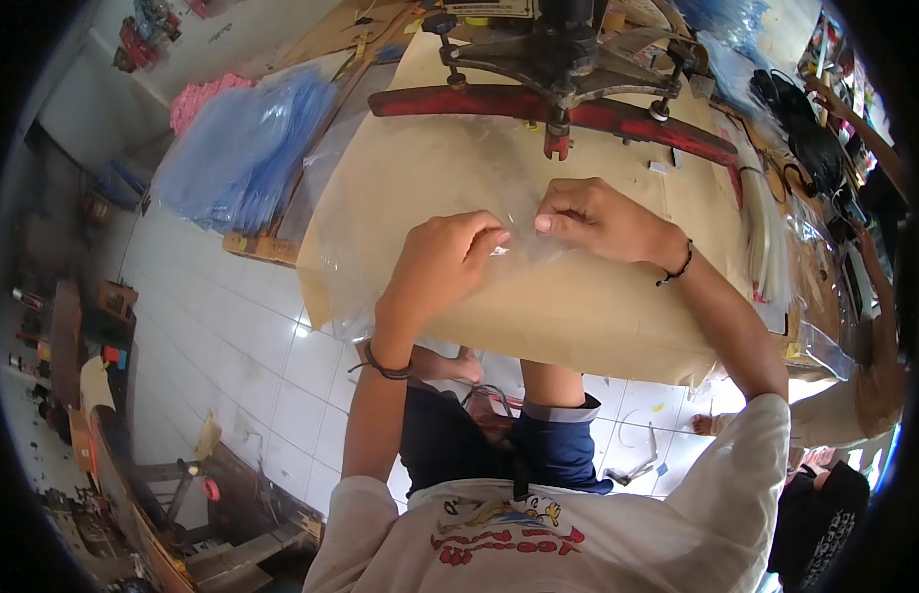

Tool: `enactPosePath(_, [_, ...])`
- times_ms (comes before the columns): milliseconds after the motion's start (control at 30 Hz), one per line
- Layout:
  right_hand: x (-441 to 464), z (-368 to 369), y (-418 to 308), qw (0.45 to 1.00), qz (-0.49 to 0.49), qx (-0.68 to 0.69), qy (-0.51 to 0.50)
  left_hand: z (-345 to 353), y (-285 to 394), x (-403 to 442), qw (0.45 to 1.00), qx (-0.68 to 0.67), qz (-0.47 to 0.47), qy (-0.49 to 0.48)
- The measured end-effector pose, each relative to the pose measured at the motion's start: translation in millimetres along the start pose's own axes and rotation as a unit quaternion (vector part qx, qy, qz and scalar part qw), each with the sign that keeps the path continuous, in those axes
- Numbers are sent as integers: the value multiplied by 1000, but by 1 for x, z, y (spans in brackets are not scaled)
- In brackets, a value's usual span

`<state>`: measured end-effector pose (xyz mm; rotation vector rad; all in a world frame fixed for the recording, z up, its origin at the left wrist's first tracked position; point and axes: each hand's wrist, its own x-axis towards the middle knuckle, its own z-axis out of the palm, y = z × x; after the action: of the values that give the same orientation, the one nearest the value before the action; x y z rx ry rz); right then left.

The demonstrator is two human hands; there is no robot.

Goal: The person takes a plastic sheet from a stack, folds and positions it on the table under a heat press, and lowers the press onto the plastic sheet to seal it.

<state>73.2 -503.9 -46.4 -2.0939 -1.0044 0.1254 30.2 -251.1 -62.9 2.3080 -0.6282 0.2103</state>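
Head view: my left hand, nearly closed, pinches the clear plastic film lying over the brown tabletop, my right hand, fingers curled, pinches it too, and even, gentle tension should prevent creases.

Legible texts: 0 | white shirt, red lettering: unreadable | black garment, white lettering: unreadable

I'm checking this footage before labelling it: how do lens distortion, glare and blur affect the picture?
Head view: wide-angle curving, corners lost to black; head view: a glare spot on the floor tiles, glints on the clear plastic film, its edges hard to trace; head view: left hand and right hand look fairly sharp, the dim left edge softer.
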Motion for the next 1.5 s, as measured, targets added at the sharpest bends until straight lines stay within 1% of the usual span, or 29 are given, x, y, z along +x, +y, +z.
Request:
enactPosePath(100, [-1, -14, 0, 998, 18, -14, -52, -4, 0, 10, 999, -2, -21, -45])
enactPosePath(200, [-2, -17, 10, 998, 25, 25, -52, -11, 10, 16, 996, 34, -28, -75])
enactPosePath(300, [-1, -16, 10, 999, 17, 36, -33, -8, 11, 14, 996, 56, -20, -69])
enactPosePath(333, [-1, -17, 9, 999, 17, 38, -27, -4, 6, 12, 994, 100, 40, -23])
enactPosePath(400, [-1, -18, 4, 999, 16, 42, -14, 6, -3, 8, 968, 183, 160, 69])
enactPosePath(500, [-3, -19, 2, 1000, -15, -7, -23, 13, 1, 6, 959, 207, 175, 84])
enactPosePath(600, [-6, -16, 2, 996, -64, -62, -11, 28, 0, 5, 977, 149, 143, 57])
enactPosePath(700, [-5, -17, 3, 971, -167, -173, 15, 28, 6, 4, 989, 71, 113, 68])
enactPosePath(800, [-5, -18, 5, 961, -186, -205, 26, 27, 3, 4, 991, 51, 105, 68])
enactPosePath(1000, [-4, -11, 12, 940, -224, -249, 56, 28, 1, 4, 991, 54, 88, 82])
enactPosePath(1100, [-3, -6, 15, 937, -222, -263, 62, 28, 3, 3, 991, 61, 77, 91])
enactPosePath(1300, [-3, -5, 14, 928, -222, -289, 77, 29, 1, 4, 989, 79, 84, 88])
enactPosePath(1500, [-1, -4, 14, 924, -200, -314, 87, 32, -1, 5, 980, 145, 110, 85])
